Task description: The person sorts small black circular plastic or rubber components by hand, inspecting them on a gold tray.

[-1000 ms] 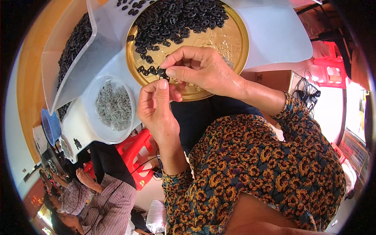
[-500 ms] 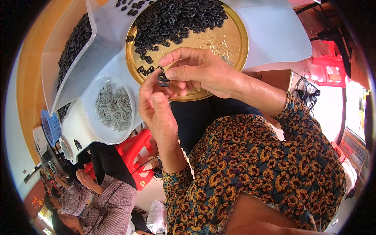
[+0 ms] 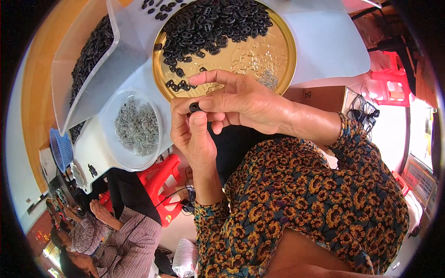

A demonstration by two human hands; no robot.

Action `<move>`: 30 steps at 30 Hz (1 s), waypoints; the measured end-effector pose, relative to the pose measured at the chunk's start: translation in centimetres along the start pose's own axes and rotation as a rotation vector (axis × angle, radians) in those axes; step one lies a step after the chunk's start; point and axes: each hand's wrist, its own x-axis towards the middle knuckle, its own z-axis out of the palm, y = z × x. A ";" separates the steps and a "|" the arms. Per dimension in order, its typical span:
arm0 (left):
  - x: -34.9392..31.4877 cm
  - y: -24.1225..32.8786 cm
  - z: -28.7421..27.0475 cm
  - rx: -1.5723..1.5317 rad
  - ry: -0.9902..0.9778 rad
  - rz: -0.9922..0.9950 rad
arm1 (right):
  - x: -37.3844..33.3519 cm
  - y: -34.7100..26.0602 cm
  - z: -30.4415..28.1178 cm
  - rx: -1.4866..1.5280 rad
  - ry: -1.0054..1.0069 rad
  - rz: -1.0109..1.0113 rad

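Observation:
Both my hands meet over the near edge of a round gold tray [image 3: 252,58], around a small black plastic cord lock [image 3: 194,107]. My left hand [image 3: 194,139] has it pinched between thumb and fingers. From the right, my right hand [image 3: 245,99] presses its thumb against the piece, index finger stretched out above; the fingers partly hide it. In the tray lies a heap of black two-holed cord-lock parts [image 3: 208,28]. A few joined black pieces [image 3: 178,86] sit near the left rim, and small metal springs [image 3: 268,79] lie at the right.
Left of the tray stand a clear bowl [image 3: 109,123] holding many metal springs [image 3: 136,127] and a large translucent bin [image 3: 92,83] of black parts. A blue basket [image 3: 60,149] is farther left. Red stools [image 3: 162,185] and a seated person in a striped shirt [image 3: 130,245] are at lower left.
The cord lock has turned, now showing a round end, and sits lower between my fingers. My hands have closed in around it. The whole view has shifted slightly.

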 end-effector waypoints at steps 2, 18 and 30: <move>0.0 0.1 0.2 0.003 0.015 -0.006 | 0.0 0.2 -0.2 0.017 -0.013 -0.016; 0.0 0.5 1.3 -0.007 0.043 -0.006 | -0.2 0.9 0.0 0.064 0.024 -0.096; -0.4 0.7 -0.6 0.281 0.183 -0.046 | -2.7 -18.0 -1.5 -1.585 0.482 -1.438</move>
